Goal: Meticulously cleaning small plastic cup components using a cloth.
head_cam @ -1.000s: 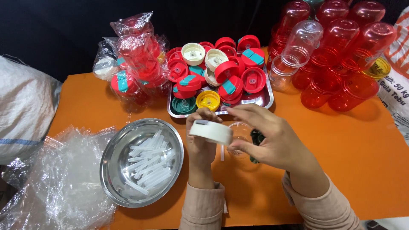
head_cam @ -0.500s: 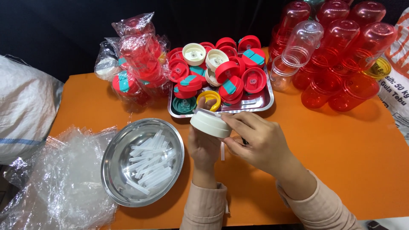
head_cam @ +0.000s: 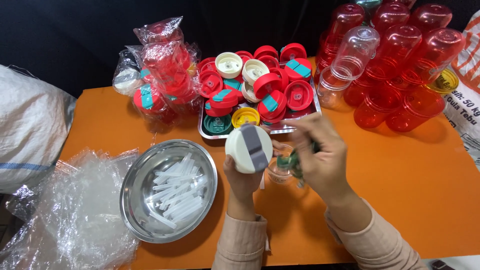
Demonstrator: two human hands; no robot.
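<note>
The left hand (head_cam: 243, 181) grips a cream lid (head_cam: 248, 148) with a grey flap, held up over the orange table (head_cam: 410, 190). The right hand (head_cam: 320, 160), blurred, pinches a small green piece (head_cam: 286, 161) just beside the lid. Left of them a steel bowl (head_cam: 135, 210) holds clear straws (head_cam: 176, 192). Beyond, a tray (head_cam: 207, 134) carries red lids (head_cam: 270, 85); red bottles (head_cam: 400, 70) stand far right.
</note>
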